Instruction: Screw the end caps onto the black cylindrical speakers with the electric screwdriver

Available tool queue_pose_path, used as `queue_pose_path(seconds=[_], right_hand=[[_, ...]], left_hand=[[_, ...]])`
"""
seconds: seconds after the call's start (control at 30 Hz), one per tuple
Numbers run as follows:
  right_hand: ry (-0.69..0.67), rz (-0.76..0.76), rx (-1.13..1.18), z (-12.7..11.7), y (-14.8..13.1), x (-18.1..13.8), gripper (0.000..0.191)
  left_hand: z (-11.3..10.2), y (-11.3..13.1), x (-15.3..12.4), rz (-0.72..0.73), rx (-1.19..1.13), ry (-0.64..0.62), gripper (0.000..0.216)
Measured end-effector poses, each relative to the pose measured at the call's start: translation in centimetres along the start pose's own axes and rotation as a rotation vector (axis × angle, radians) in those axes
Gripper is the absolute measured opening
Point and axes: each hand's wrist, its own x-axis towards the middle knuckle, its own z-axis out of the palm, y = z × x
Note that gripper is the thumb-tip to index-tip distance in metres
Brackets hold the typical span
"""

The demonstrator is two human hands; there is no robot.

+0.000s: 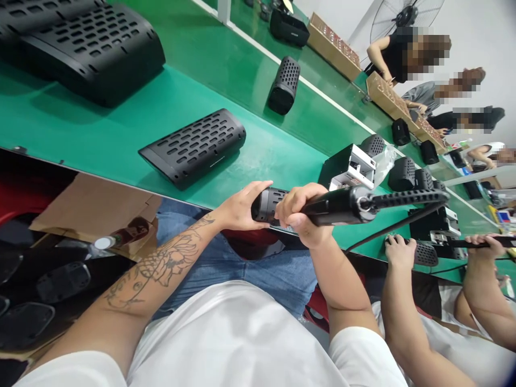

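Observation:
My left hand (pixel 242 208) wraps round one end of a black perforated housing (pixel 266 204) at the front edge of the green table. Gripped in my right hand (pixel 303 212) is a black electric screwdriver (pixel 336 207), held over the housing's other end. A cable and a coiled loop run from its rear end off to the right. The screwdriver's tip is hidden behind my right fingers. Just beyond my hands lies another black perforated housing (pixel 195 148) on the green table (pixel 100 131).
Behind my right hand stands a black-and-white box-shaped device (pixel 350 167). Larger housings (pixel 105 51) sit at the far left, another (pixel 284 86) on the green strip beyond. At right a co-worker's hand (pixel 400 251) rests by a housing. Several people work at the back.

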Motion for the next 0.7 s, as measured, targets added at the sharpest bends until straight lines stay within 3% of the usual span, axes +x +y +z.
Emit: queue_pose_path(seconds=[0.1,0.2,0.3,0.4,0.47,0.53,0.6,0.7], right_hand=[[-0.008,0.007,-0.022,0.2,-0.5,-0.1,0.051],[0.090,-0.182,-0.022,-1.5,-3.1,-0.1,0.047],[0.382,-0.423,-0.092,-6.3,-6.5,-0.3,0.038],[0.732,-0.470,-0.288,-13.1,-7.6,-0.2,0.035],[0.859,-0.426,-0.400,-17.2,-6.6,-0.1,0.042],[0.895,-0.354,-0.465,-20.1,-4.7,0.0,0.050],[0.892,-0.288,-0.482,-21.5,-3.0,0.0,0.054],[0.876,-0.192,-0.448,-21.8,-1.6,-0.5,0.052]], left_hand=[[-0.1,0.2,0.1,-0.016,0.011,0.009,0.123],[-0.5,0.3,-0.5,-0.039,0.042,0.065,0.110],[-1.1,0.0,-0.8,-0.125,0.091,0.184,0.107],[-1.0,-0.7,1.2,-0.242,0.108,0.337,0.104],[-0.1,-1.4,5.0,-0.290,0.097,0.437,0.105],[1.5,-2.1,10.5,-0.319,0.062,0.523,0.107],[3.8,-2.8,17.0,-0.364,0.004,0.601,0.106],[7.7,-3.7,26.7,-0.444,-0.065,0.685,0.107]])
